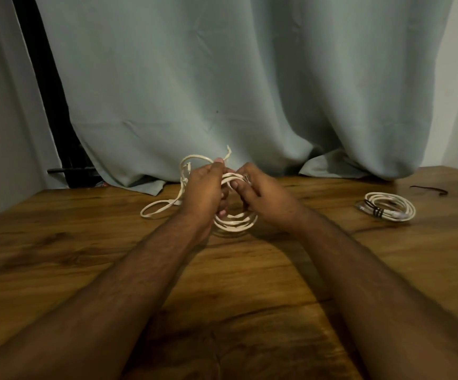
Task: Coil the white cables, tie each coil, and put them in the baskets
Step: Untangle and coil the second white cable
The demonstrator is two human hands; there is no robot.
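At centre frame, both hands' fingers grasp a half-wound white cable (236, 220) above the tabletop (249, 270): left hand (204, 190), right hand (260, 192). A tied coil (389, 207) lies at right.

Brown wooden table (85, 270): smooth, semi-gloss, visible grain. Grey-green cloth curtain (222, 78): matt, creased. Flat white plastic-sheathed cable (236, 220): smooth, matt.
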